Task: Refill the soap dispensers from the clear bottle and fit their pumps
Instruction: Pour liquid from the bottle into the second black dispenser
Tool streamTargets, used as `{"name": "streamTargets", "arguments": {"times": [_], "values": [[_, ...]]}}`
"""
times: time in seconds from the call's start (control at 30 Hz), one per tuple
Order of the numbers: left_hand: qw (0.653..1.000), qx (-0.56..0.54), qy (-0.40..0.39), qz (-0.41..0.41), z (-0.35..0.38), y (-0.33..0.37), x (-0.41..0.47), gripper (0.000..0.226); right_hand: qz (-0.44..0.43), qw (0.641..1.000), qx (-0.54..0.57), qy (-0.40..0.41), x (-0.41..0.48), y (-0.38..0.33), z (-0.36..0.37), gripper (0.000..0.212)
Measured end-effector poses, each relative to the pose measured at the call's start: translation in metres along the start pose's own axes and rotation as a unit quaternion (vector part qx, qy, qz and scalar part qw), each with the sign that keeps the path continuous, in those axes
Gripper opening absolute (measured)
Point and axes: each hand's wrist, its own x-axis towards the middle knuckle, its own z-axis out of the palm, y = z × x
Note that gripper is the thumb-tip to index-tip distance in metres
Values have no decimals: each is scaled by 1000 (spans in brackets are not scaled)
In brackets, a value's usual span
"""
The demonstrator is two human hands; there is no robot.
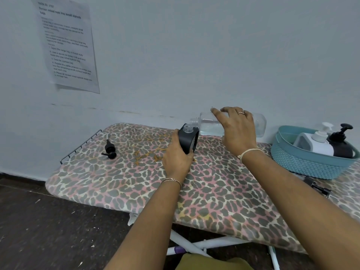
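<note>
Lying almost level in the air, the clear bottle (207,124) has its long axis running left to right. Its open threaded mouth points left and its flat base points right, toward the basket (307,158). The right hand (238,131) grips the bottle from above around its middle, fingers curled over the top and far side. Clear liquid sits along the lower side of the bottle. Whether any is running out cannot be told.

The bottle's mouth is just above and beside the open clear neck of the black dispenser (188,141). This dispenser stands on the ironing board (214,191), tipped slightly, with its neck pointing up. The left hand (178,158) wraps around its near side, holding it firmly.

A black pump (110,149) lies on its side on the board, well to the left of both hands and near the wire rack at the board's end.

In the teal basket on the right stand a white dispenser (315,145) and a second black dispenser (342,147), both with pumps fitted and upright. A printed sheet of paper (67,45) is fixed to the wall (214,55) at the upper left.
</note>
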Motion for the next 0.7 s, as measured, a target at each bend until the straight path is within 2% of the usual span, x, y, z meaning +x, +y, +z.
{"name": "streamTargets", "arguments": {"times": [0.6, 0.7], "values": [[1000, 0, 3, 12, 3, -4, 2, 76, -3, 1000, -1, 8, 1, 0, 0, 75], [1000, 9, -12, 14, 2, -6, 2, 85, -2, 1000, -3, 5, 1, -1, -2, 75]]}}
